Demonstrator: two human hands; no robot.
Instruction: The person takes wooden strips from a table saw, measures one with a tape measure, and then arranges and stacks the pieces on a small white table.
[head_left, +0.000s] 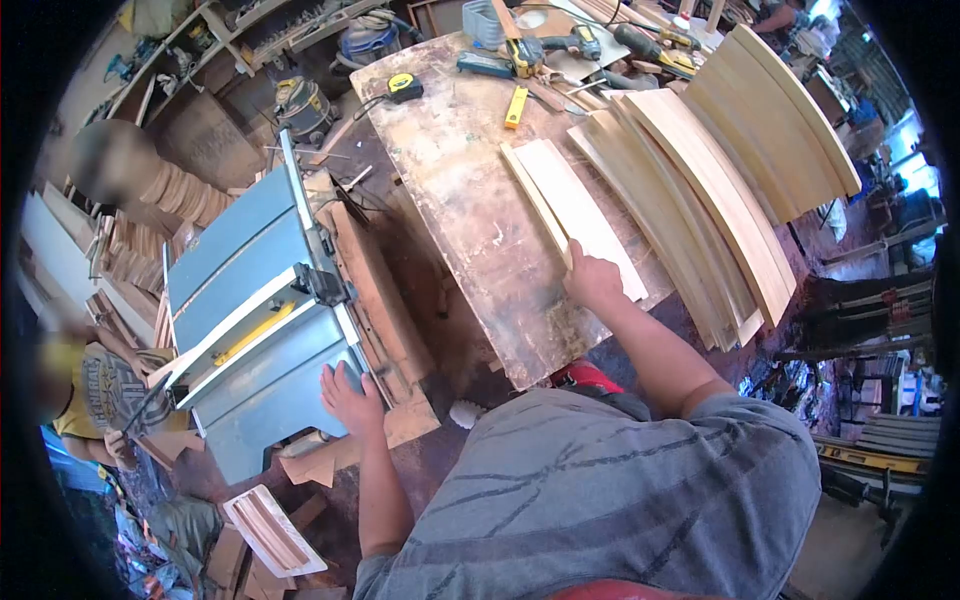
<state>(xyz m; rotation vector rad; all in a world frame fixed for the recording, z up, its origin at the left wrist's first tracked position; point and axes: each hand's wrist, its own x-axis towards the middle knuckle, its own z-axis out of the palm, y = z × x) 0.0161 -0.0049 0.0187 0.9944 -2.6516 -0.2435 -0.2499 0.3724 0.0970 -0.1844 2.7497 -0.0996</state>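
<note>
My left hand (352, 400) lies flat with fingers spread on the grey table saw (250, 250), near the front corner of its top. Across the saw runs its fence (240, 345), with a yellow strip on it. Over the worn workbench (440, 180), my right hand (597, 280) closes on the near end of a narrow wooden strip (535, 195), index finger stretched along it. The thumb and other fingertips are hidden. Beside the strip, and partly under the hand, lies a pale wooden board (580, 205).
Stacked curved wooden panels (690, 200) cover the bench's right side. A tape measure (404, 87), a yellow level (516, 107) and a cordless drill (525, 57) lie toward the back. A person in a yellow-sleeved shirt (110, 385) is beyond the saw. A shop vacuum (303, 108) stands behind.
</note>
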